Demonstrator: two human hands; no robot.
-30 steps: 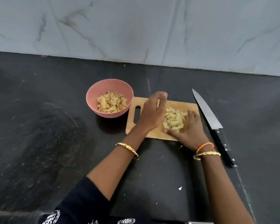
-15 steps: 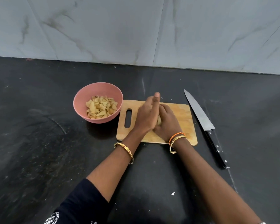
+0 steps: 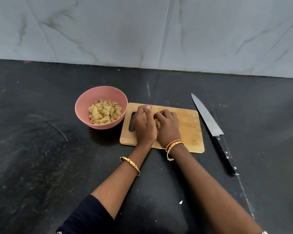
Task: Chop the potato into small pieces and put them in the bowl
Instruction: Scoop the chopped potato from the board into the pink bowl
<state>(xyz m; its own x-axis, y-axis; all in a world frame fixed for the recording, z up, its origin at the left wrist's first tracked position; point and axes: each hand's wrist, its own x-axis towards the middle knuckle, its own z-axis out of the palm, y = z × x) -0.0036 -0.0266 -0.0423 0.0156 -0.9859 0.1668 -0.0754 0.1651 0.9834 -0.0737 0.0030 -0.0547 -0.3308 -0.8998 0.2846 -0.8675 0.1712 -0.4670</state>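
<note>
On the wooden cutting board my left hand and my right hand are cupped together around a heap of chopped potato pieces. Only a sliver of the pale pieces shows between the palms; the rest is hidden. A pink bowl stands just left of the board and holds several chopped potato pieces. A large knife with a black handle lies on the counter to the right of the board, touched by neither hand.
Everything sits on a black stone counter. A grey marble wall rises behind it. A small white scrap lies on the counter near my right forearm.
My hands were spread either side of the potato heap; they have closed together around it. The pieces, in plain sight a second ago, are mostly covered.
</note>
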